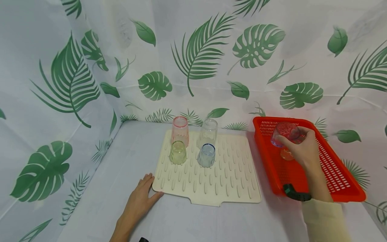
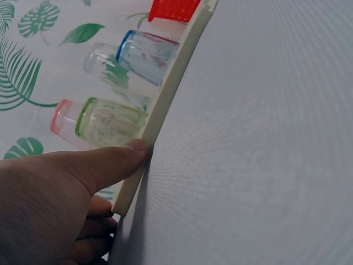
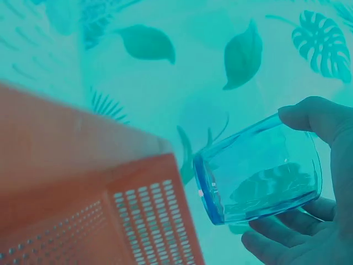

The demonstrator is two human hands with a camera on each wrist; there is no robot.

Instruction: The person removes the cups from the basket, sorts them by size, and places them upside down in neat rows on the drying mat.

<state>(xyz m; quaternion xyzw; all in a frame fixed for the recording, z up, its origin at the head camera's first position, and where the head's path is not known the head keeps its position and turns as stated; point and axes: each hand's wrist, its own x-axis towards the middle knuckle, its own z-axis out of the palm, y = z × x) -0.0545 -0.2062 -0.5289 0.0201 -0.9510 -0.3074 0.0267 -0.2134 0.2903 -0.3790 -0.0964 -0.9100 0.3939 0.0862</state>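
My right hand [image 1: 305, 148] grips a clear short glass [image 3: 259, 171] with a bluish rim, thumb on one side and fingers on the other. It is held tilted over the red basket [image 1: 266, 161]. Below it in the basket, an orange-looking glass [image 1: 286, 154] shows partly. At the near left corner of a cream drying mat [image 1: 229, 174], my left hand [image 1: 139, 196] holds the edge, thumb on the front side and fingers along the left side. Four glasses would be several: a pink [image 1: 180, 132], a clear [image 1: 208, 132], a green [image 1: 178, 153] and a blue one [image 1: 207, 156] stand on the mat.
The basket has perforated sides and stands right beside the mat. A white curtain [image 1: 193, 111] with green leaf prints hangs behind and along both sides. A pale cloth [image 1: 118, 158] covers the table. The right wrist carries a dark band [image 1: 296, 193].
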